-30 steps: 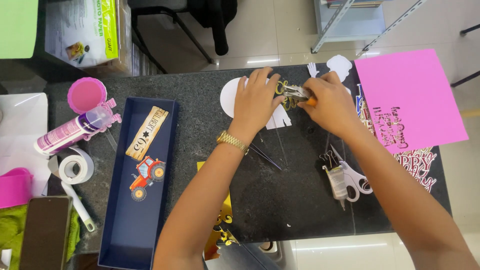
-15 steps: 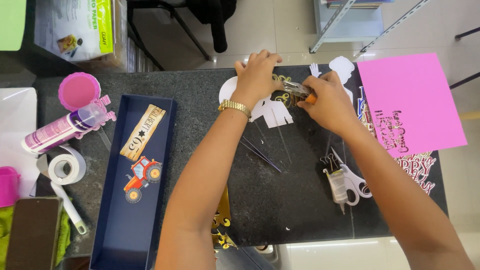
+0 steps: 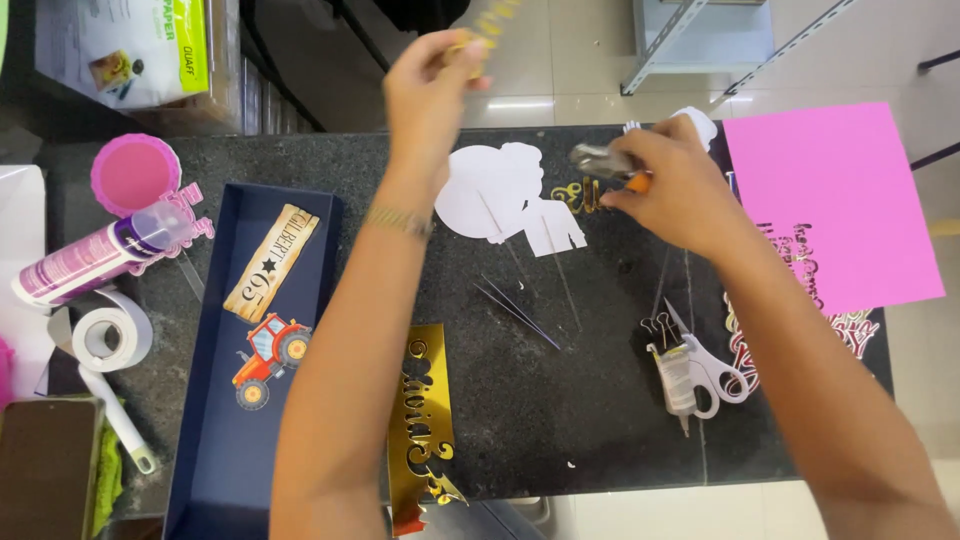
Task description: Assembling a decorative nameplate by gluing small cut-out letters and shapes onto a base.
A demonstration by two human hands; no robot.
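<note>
1. Head cam looking straight down at a black stone-look table (image 3: pixel 600 420) covered in craft stuff.
2. Left hand (image 3: pixel 432 85) is lifted above the far edge of the table, fingers pinched shut on a small gold cutout (image 3: pixel 487 22). It's motion-blurred, so I can't tell what shape the piece is.
3. Right hand (image 3: pixel 672 180) is low over the table, fingers closed around a small metal tool with an orange handle (image 3: pixel 610 165). Looks like a cutter or pliers, hard to say which.
4. Just under and left of the right-hand grip there's a white paper cutout (image 3: pixel 500 195) lying flat, with a bit of gold lettering (image 3: pixel 578 195) showing at its edge, right beside the tool tip.
5. Nearer the person from that grip: thin tweezers (image 3: pixel 520 312), then scissors (image 3: pixel 712 370) with a small glue bottle (image 3: pixel 676 378) touching them.
6. Right of the right hand sits a pink paper sheet (image 3: pixel 830 200), with cut lettering at its near edge.
7. Well left of the left-hand grip is a navy box lid (image 3: pixel 215 460) holding a tractor cutout (image 3: pixel 268 358) and a wood-look name plaque (image 3: pixel 271 262).
8. A gold script cutout (image 3: pixel 425 415) lies by the left forearm.
9. Far left: tape roll (image 3: pixel 112 338), purple glue tube (image 3: pixel 95 262), pink round lid (image 3: pixel 135 175).
</note>
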